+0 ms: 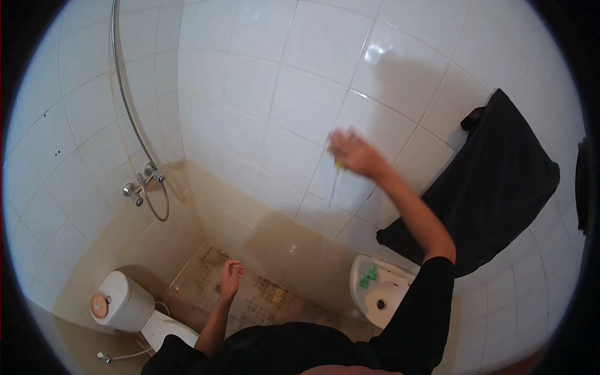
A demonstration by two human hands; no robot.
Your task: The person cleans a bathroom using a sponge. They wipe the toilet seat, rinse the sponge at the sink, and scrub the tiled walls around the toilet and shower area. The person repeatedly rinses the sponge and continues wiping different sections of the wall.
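My right hand [356,154] is raised to the white tiled wall [306,94], its fingers blurred by motion. A bit of a yellow thing [339,165] shows under the palm, pressed between hand and tiles. Most of it is hidden, so its kind cannot be made out. Below it, a wet streak [334,187] runs down the tiles. Low and to the left, my left hand [230,279] hangs in the air above the floor, its fingers loosely bent and apart, with nothing in them.
A white washbasin [360,300] with a green crumpled wrapper [370,275] stands at lower right. Black cloth [481,194] hangs on the right wall. On the left are a shower mixer [145,182] with its hose [125,94] and a toilet [128,306]. Mosaic tiles [272,292] cover the floor.
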